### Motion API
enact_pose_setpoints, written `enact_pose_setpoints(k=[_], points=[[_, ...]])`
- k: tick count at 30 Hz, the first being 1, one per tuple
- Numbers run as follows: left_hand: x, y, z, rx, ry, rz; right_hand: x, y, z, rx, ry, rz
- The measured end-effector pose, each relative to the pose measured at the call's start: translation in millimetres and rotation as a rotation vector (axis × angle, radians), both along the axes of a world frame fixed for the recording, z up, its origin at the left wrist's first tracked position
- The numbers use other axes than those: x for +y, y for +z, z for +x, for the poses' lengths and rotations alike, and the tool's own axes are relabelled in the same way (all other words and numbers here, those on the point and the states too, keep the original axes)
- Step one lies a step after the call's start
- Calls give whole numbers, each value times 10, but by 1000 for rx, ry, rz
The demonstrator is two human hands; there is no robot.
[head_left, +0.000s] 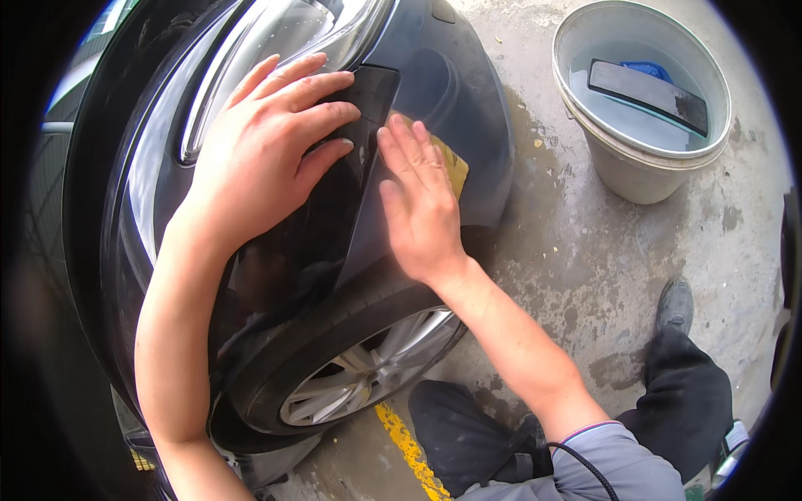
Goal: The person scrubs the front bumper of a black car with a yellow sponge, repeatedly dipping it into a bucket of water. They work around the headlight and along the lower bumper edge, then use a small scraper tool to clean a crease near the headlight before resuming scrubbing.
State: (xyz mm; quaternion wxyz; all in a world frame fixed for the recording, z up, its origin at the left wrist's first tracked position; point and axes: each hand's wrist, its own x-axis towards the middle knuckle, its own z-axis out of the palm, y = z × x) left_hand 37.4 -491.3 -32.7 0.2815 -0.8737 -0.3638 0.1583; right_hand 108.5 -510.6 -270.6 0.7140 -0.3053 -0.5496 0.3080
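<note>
My left hand [266, 134] rests with spread fingers on the glossy black front fender [313, 244] of a car, beside the headlight [276, 53]. Nothing is in it. A yellow sheet [456, 164], which looks like sandpaper, lies under my right hand [421, 203]. That hand is flat, holding the sheet against the dull grey front bumper [479, 113] with its fingers close together. Much of the sheet is hidden beneath the palm and fingers. A dark, taped-looking patch [374, 91] covers the corner between headlight, fender and bumper.
On the concrete floor [539, 250] stands a pale plastic bucket [636, 175] of water, with a dark flat block [651, 94] and something blue inside. The front wheel [376, 369] is below my hands. My shoe [677, 304] and a yellow painted line [410, 448] are nearby.
</note>
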Motion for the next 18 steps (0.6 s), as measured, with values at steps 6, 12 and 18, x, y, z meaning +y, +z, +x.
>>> enact_pose_setpoints(k=[6, 12, 18], points=[[-18, 26, -3, 13, 26, -9, -240, -60, 17, -30, 34, 45], [-8, 14, -44, 11, 27, -6, -553, 11, -23, -58, 66, -4], [3, -10, -52, 33, 21, 9, -244, -12, 13, -36, 23, -3]])
